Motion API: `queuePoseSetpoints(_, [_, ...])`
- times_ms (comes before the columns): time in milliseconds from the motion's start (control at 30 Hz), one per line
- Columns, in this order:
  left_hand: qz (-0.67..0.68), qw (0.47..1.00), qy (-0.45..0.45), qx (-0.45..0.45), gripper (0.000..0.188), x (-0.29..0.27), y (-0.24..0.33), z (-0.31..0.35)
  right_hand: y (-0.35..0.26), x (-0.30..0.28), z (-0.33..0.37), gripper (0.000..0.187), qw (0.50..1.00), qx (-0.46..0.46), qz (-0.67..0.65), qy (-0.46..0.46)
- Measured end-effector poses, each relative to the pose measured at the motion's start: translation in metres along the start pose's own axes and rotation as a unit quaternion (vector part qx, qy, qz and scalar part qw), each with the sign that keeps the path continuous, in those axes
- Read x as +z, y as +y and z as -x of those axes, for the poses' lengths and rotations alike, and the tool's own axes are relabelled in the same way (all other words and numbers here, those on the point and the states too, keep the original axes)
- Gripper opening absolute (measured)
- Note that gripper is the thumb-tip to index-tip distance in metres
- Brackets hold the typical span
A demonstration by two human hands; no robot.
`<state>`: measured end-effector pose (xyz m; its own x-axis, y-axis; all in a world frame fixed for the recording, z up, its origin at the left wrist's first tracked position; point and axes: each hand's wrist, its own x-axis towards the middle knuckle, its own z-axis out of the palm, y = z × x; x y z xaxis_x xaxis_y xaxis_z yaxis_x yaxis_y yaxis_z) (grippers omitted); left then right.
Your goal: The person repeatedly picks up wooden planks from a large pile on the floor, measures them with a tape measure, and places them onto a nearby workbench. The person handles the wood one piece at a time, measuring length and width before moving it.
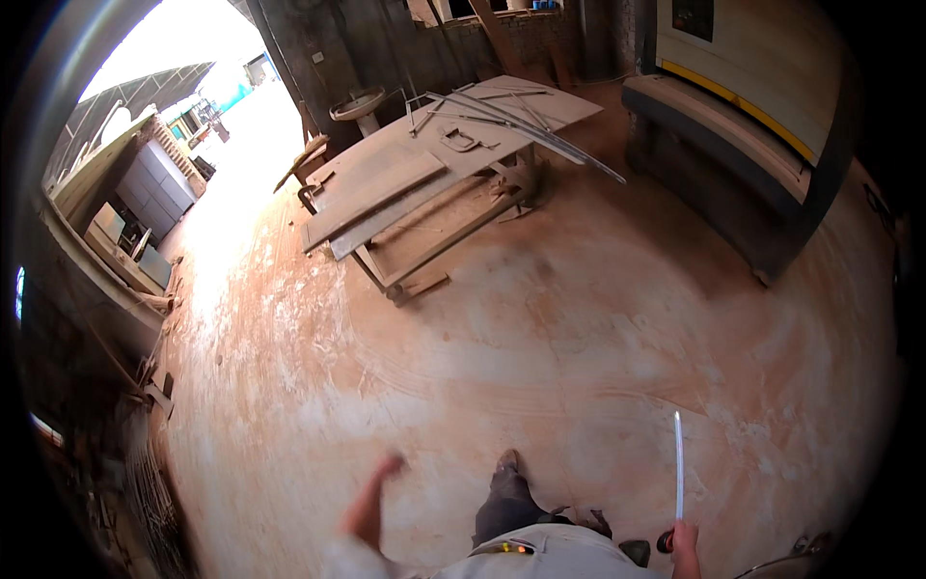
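My right hand is low at the right, its fingers wrapped round the lower end of a long thin shiny strip. The strip stands almost straight away from me and is very bright along its length. Against the left side of that hand is a small dark and red thing, too small to name. My left hand hangs out to the left over the floor, apart from any object. Motion smears its fingers, and nothing shows in it. One dark shoe points forward between my hands.
Ahead stands a dusty low table with a board, long metal bars and a metal frame-like tool. A large pale machine fills the right. A pedestal basin and a bright doorway are at the far left. Dust covers the floor.
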<state>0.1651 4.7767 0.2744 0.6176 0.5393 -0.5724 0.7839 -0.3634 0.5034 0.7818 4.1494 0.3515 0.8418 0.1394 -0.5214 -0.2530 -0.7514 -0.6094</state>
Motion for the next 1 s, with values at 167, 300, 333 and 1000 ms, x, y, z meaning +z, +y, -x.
queuePoseSetpoints(167, [0.078, 0.823, 0.562, -0.013, 0.091, -0.511, 0.236, -0.111, -0.039, -0.023, 0.085, 0.038, 0.986, -0.039, 0.160, -0.038])
queuePoseSetpoints(300, [-0.066, 0.861, 0.503, -0.042, 0.070, -0.561, 0.297, -0.132, -0.108, 0.006, 0.119, 0.035, 0.995, 0.078, 0.064, -0.007])
queuePoseSetpoints(333, [-0.005, 0.872, 0.489, 0.035, 0.061, -0.537, 0.282, -0.151, -0.104, 0.015, 0.118, 0.033, 0.995, 0.042, 0.090, -0.018])
queuePoseSetpoints(1000, [-0.148, 0.940, -0.233, 0.199, 0.055, 0.319, 0.526, -0.055, 0.293, 0.038, 0.414, 0.035, 0.912, 0.191, -0.147, 0.332])
